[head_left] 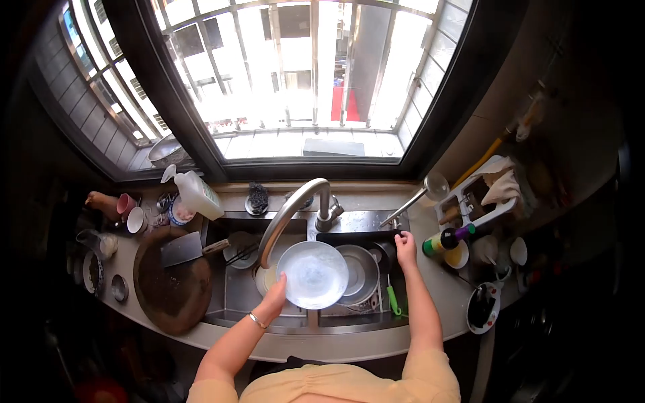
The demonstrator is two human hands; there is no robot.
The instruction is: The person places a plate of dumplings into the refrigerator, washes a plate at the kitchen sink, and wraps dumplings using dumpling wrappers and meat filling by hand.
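My left hand point(274, 299) is closed on the rim of a shallow, pale bowl point(312, 275), with the thumb over its edge. The bowl is over the sink divider, beside the curved faucet point(290, 208), and its inside looks shiny. At the sink's right back corner is my right hand point(406, 250), its fingers curled together by the dark rim; what they grip, if anything, is hidden. Below the bowl, in the right basin, a round metal pan point(363, 270) sits near a green-handled utensil point(393, 300).
A cleaver point(181, 250) lies on a round wooden chopping board point(168, 302) at the left. A white pump bottle point(196, 193) stands behind it. On the right are a dark bottle point(440, 242), a white rack point(480, 195) and a bowl with dark contents point(484, 307).
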